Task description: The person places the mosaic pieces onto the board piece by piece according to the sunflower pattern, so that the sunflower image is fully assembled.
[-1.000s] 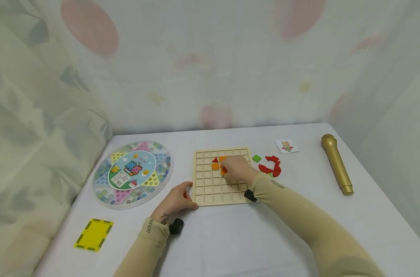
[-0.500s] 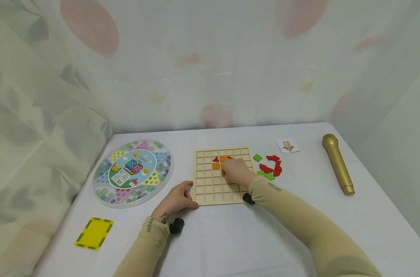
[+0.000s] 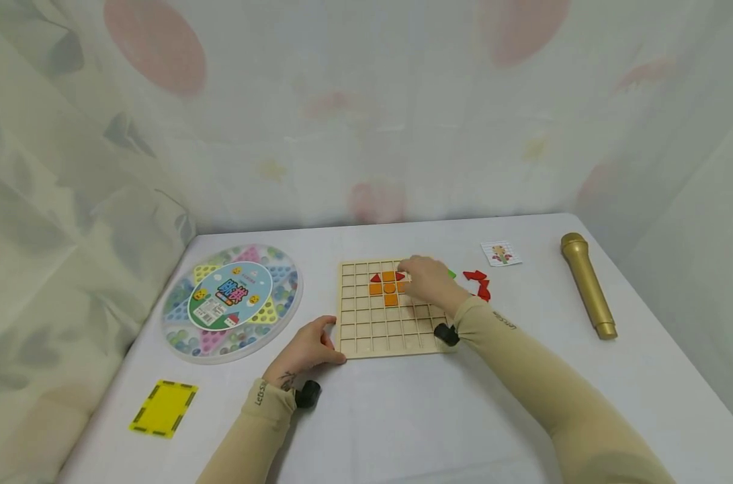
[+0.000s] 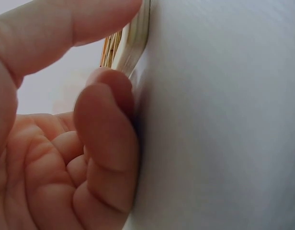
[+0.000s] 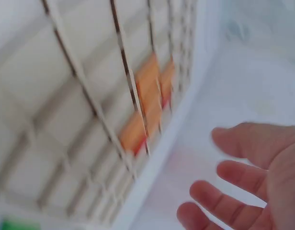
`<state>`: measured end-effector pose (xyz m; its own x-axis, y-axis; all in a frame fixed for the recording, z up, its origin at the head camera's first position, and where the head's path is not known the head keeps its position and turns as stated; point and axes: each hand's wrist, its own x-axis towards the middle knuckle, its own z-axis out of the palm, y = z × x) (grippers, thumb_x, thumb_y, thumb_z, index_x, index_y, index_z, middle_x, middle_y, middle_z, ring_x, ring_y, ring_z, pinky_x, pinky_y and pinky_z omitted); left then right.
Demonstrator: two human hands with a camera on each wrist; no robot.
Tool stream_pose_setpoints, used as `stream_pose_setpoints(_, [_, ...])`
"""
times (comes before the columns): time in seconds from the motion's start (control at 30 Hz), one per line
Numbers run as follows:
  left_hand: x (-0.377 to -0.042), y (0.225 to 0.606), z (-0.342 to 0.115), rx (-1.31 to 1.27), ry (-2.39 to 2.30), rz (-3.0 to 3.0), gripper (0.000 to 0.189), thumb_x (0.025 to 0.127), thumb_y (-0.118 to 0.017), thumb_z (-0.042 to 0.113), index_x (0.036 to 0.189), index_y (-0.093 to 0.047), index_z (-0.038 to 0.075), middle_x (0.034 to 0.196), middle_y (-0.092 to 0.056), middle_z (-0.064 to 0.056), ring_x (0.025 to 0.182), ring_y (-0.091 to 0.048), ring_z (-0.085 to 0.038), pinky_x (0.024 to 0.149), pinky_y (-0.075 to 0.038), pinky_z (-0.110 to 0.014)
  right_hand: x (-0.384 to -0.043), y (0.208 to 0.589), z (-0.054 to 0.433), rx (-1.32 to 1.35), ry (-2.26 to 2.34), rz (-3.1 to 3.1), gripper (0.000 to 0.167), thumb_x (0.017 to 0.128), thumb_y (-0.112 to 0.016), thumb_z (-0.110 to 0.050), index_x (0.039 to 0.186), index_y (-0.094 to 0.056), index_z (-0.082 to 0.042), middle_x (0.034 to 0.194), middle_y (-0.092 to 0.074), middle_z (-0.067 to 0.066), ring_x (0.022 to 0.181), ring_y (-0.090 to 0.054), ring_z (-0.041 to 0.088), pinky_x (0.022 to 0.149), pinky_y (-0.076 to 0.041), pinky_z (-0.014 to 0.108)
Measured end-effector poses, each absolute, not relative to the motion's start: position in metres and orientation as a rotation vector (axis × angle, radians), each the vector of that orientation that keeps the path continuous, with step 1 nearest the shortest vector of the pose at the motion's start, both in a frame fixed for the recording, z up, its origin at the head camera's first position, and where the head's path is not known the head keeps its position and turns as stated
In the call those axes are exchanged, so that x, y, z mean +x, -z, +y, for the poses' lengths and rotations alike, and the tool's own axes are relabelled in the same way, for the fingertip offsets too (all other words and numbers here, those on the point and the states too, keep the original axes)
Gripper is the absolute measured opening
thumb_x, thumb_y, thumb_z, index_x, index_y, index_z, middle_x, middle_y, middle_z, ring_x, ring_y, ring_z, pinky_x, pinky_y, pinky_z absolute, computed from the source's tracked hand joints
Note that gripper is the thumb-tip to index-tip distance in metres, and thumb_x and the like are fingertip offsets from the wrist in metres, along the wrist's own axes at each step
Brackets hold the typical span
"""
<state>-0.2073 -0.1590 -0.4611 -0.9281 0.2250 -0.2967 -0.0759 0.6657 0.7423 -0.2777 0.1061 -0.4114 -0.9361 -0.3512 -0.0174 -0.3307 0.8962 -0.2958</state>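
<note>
A pale wooden grid board lies on the table. My left hand holds its near left corner, thumb at the front edge and fingers at the left side; in the left wrist view the thumb touches the board's edge and the other fingers are bent. Orange square tiles form a cross on the board, with a round orange piece at the middle. Red triangles flank the top square. Over the board's right part hovers my right hand, fingers loosely spread with nothing between them in the right wrist view.
Red pieces lie right of the board, beside a green tile partly hidden by my hand. Behind them is a small picture card. A gold microphone lies far right; a round marble game box and yellow square are left.
My right hand has lifted off the cross and moved right, uncovering the round orange piece and the right-hand tiles. My left hand stays at the corner.
</note>
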Motion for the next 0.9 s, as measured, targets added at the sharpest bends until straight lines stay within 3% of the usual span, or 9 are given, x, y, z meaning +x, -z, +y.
stream_pose_setpoints(0.17, [-0.208, 0.461, -0.159, 0.118, -1.143, 2.527, 0.085, 0.064, -0.082, 0.009, 0.137, -0.039, 0.003, 0.07, -0.055, -0.007, 0.058, -0.049, -0.016, 0.055, -0.039, -0.027, -0.288, 0.394, 0.148, -0.294, 0.615, 3.056, 0.06, 0.086, -0.062, -0.036, 0.137, -0.044, -0.01, 0.135, -0.048, 0.016, 0.119, -0.047, 0.039, 0.093, -0.039, 0.055])
stream_pose_setpoints(0.4, [-0.207, 0.46, -0.159, 0.113, -1.135, 2.535, 0.085, 0.064, -0.083, 0.009, 0.137, -0.04, 0.003, 0.07, -0.055, -0.007, 0.058, -0.049, -0.016, 0.055, -0.039, -0.027, -0.299, 0.404, 0.201, -0.068, 0.588, 3.074, 0.06, 0.086, -0.056, -0.034, 0.138, -0.041, -0.007, 0.135, -0.045, 0.023, 0.115, -0.045, 0.046, 0.088, -0.036, 0.062])
stream_pose_setpoints(0.7, [-0.208, 0.462, -0.158, 0.091, -1.138, 2.534, 0.084, 0.063, -0.083, 0.009, 0.136, -0.041, 0.004, 0.069, -0.055, -0.007, 0.058, -0.049, -0.016, 0.054, -0.038, -0.027, -0.302, 0.436, 0.222, 0.036, 0.428, 2.965, 0.044, 0.083, -0.058, -0.024, 0.123, -0.057, -0.005, 0.123, -0.056, 0.021, 0.104, -0.051, 0.042, 0.087, -0.036, 0.063])
stream_pose_setpoints(0.9, [-0.208, 0.461, -0.158, 0.095, -1.147, 2.533, 0.084, 0.063, -0.083, 0.008, 0.136, -0.041, 0.004, 0.069, -0.054, -0.007, 0.057, -0.048, -0.016, 0.053, -0.038, -0.027, -0.305, 0.448, 0.22, -0.029, 0.357, 2.939, 0.029, 0.076, -0.06, -0.011, 0.104, -0.067, -0.004, 0.101, -0.063, 0.014, 0.082, -0.053, 0.031, 0.078, -0.041, 0.055])
